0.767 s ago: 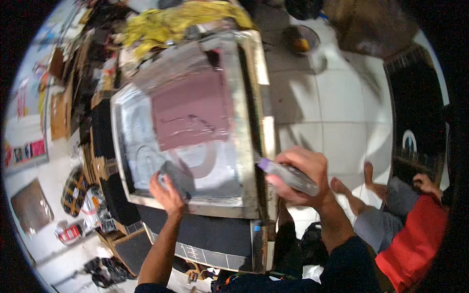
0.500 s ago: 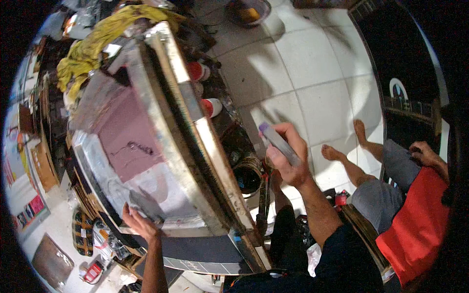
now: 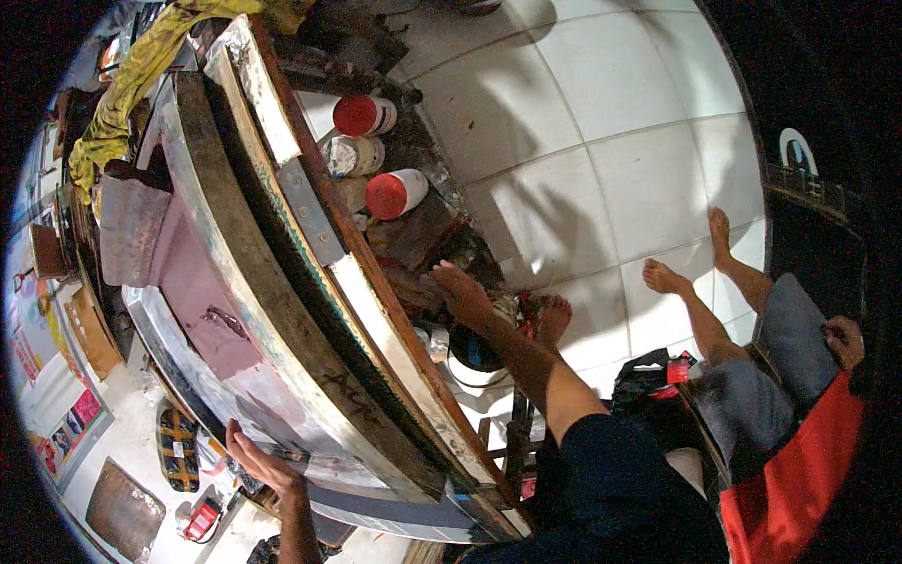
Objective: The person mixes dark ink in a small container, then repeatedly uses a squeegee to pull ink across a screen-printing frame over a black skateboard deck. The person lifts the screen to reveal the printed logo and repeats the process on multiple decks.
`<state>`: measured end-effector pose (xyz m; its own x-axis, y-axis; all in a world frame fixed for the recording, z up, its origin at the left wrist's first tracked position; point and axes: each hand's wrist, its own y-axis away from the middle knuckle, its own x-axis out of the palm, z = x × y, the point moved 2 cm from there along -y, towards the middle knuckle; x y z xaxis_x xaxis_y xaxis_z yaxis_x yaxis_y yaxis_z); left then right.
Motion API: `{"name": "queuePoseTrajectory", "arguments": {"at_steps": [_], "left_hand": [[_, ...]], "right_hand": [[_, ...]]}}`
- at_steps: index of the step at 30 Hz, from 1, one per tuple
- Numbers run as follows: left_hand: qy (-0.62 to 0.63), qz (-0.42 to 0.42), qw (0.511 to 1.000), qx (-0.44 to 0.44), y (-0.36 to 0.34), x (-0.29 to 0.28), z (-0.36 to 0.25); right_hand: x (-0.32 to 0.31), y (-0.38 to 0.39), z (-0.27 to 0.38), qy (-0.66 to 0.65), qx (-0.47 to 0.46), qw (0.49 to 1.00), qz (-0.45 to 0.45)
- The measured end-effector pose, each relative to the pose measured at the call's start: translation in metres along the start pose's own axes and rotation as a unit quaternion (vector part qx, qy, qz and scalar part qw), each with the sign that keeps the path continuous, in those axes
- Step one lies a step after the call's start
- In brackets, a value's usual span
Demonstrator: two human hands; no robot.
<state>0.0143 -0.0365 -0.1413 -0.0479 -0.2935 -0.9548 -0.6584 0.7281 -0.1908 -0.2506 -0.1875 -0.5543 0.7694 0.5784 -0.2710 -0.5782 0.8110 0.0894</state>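
Note:
A framed screen (image 3: 291, 310) with a wide stained border lies at the left, mauve ink (image 3: 193, 273) on its mesh. My left hand (image 3: 261, 462) rests at its near left edge, fingers stretched out and thumb apart. My right hand (image 3: 462, 296) reaches low beside the frame's wooden rail, over the lower shelf and just above a dark bucket (image 3: 474, 348). Its fingers are in shadow, so whether they hold anything is unclear. At the screen's far left leans a flat mauve-stained scraper-like piece (image 3: 134, 230) with a dark top edge.
Red-lidded tubs (image 3: 396, 195) and a white container (image 3: 352, 156) stand on the shelf below. A yellow cloth (image 3: 122, 103) hangs at the far left. Another person in a red top (image 3: 799, 479) sits at the right, bare feet on the tiled floor (image 3: 536, 122).
My right hand has dropped from above the floor to the shelf beside the frame; the clear, purple-ended object it held no longer shows. The view has shifted, and the left hand stays by the frame's edge.

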Motion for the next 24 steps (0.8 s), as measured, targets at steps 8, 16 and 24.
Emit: {"name": "queuePoseTrajectory", "arguments": {"at_steps": [8, 16, 24], "left_hand": [[0.016, 0.001, 0.993, -0.119, -0.005, 0.003, -0.049], [0.059, -0.026, 0.992, -0.110, 0.002, 0.010, -0.062], [0.107, -0.074, 0.988, -0.080, 0.003, 0.010, -0.067]], "right_hand": [[0.026, -0.004, -0.006, 0.068, -0.034, 0.993, -0.092], [-0.249, -0.163, 0.132, 0.094, 0.026, 0.908, -0.409], [-0.150, -0.302, 0.468, 0.305, -0.465, 0.812, -0.178]]}}
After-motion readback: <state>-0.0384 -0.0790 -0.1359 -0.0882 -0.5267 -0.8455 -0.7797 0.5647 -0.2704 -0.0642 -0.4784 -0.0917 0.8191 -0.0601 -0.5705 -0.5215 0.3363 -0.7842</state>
